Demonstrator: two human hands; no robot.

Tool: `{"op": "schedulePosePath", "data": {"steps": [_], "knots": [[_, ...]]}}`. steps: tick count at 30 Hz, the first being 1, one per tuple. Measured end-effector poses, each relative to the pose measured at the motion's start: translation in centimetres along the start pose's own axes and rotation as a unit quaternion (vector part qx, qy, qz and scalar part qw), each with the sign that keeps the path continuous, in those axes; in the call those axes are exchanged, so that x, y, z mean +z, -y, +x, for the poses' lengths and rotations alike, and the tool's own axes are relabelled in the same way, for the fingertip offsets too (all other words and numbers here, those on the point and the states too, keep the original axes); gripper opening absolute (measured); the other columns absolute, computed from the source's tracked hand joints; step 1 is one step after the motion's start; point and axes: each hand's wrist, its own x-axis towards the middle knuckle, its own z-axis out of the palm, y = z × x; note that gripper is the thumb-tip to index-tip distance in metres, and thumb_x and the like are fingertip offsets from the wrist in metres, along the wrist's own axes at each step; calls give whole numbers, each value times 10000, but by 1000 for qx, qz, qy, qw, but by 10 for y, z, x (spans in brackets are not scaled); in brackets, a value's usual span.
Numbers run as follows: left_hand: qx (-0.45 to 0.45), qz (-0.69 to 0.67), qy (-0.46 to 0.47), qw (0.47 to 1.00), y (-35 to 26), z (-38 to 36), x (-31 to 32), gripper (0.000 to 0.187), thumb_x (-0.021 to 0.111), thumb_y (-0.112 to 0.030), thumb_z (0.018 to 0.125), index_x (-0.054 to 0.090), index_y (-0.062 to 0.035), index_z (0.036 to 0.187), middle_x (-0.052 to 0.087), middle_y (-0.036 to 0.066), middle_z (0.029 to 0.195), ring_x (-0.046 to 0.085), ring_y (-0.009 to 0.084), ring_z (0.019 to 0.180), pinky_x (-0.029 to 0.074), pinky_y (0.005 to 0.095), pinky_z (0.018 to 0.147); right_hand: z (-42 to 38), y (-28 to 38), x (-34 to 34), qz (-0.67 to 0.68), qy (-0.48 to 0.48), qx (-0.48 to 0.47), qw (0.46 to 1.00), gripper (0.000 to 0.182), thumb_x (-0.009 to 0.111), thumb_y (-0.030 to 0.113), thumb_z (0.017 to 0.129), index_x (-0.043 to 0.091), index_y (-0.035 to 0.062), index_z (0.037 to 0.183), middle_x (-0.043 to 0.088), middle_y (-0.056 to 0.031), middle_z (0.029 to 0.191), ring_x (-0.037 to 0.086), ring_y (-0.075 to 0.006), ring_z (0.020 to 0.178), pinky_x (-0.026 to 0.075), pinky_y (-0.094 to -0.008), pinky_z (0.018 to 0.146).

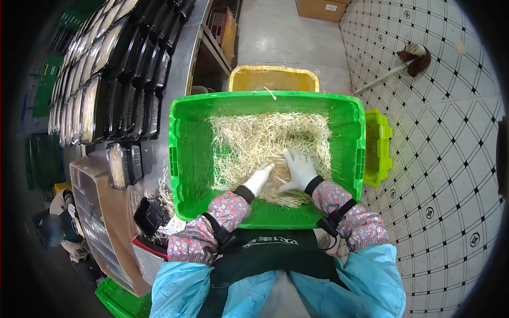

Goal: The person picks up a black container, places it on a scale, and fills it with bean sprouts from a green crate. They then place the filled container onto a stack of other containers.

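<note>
A large green crate [268, 96] stands in front of me, holding a layer of pale, thin sprout-like strands [254, 132]. My left hand [259, 179], in a white glove, rests on the strands left of centre, its fingers pointing inward; what it holds, if anything, is hidden. My right hand [299, 170], also gloved in white, lies just to the right with fingers and thumb spread over a browner patch of strands. A small gap separates the two hands.
Stacked black trays with pale contents [114, 79] fill the left bench. An open black tray [149, 216] lies near the crate's lower left. A yellow tub [273, 79] stands behind; a lime basket [377, 148] is at right. A person [71, 222] is at far left.
</note>
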Motion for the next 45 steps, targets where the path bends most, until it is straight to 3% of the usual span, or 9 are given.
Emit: {"op": "schedulePosePath", "data": {"steps": [6,9,15,22,28,29,34,40,45], "knots": [[21,117,-31,992,-16,-26,-3,787,568,-420,935,169,-95,1531,437,109,1428,493,239,1193,446,418,928,-2,12,31,-140,-100,-22,985,1294,872,507,508,156,73,1495,388,-265,1377,405,-420,1265,308,-629,1017],[189,65,-13,980,-37,-72,-25,737,598,-368,932,247,-73,1509,462,92,1431,531,156,1141,455,348,908,27,-1,-2,27,13,80,996,1253,871,323,557,102,5,1493,491,-252,1302,519,-365,1175,440,-455,967],[397,47,-235,886,-69,-206,-91,398,564,-151,953,524,7,1316,613,129,1259,596,194,1123,440,304,989,49,-30,4,-29,-47,95,994,1273,872,402,559,101,1,1490,517,-228,1271,512,-369,1189,412,-450,1013],[329,117,-766,540,35,-282,-242,626,593,-282,942,364,67,1409,379,223,1463,392,296,1335,321,382,1107,37,-9,22,-44,-1,88,995,1228,871,417,534,187,11,1470,544,-208,1233,512,-358,1195,408,-455,1015],[324,-313,-659,603,111,-278,-320,809,668,-396,876,299,76,1418,470,222,1375,520,300,1212,390,452,1045,30,-22,12,49,-73,65,994,920,836,274,580,415,89,1376,615,-185,1151,596,-324,1086,484,-399,928],[297,-342,-626,635,129,-279,-335,635,709,-429,834,475,-37,1276,560,142,1262,604,273,1062,470,467,924,27,-25,11,96,-91,56,990,922,834,265,583,410,91,1383,614,-186,1159,598,-324,1088,483,-398,933],[300,-391,-639,590,147,-262,-359,630,742,-295,819,451,-43,1318,621,115,1153,640,281,928,517,429,768,25,-30,21,108,-71,73,989,946,846,276,546,427,56,1366,634,-200,1145,615,-333,1069,487,-393,928],[172,-437,-616,632,188,-230,-398,215,732,-258,805,617,-101,897,594,73,811,564,221,659,458,399,610,30,-45,6,218,-136,75,963,1013,863,318,524,422,-36,1365,601,-258,1203,592,-354,1120,465,-381,977],[330,-517,-592,523,155,-234,-364,109,685,-158,775,634,-67,807,625,79,801,590,219,649,494,394,516,42,-23,-12,423,-145,-57,893,988,904,215,533,419,-96,1335,589,-191,1235,568,-277,1138,433,-354,1009]]}}
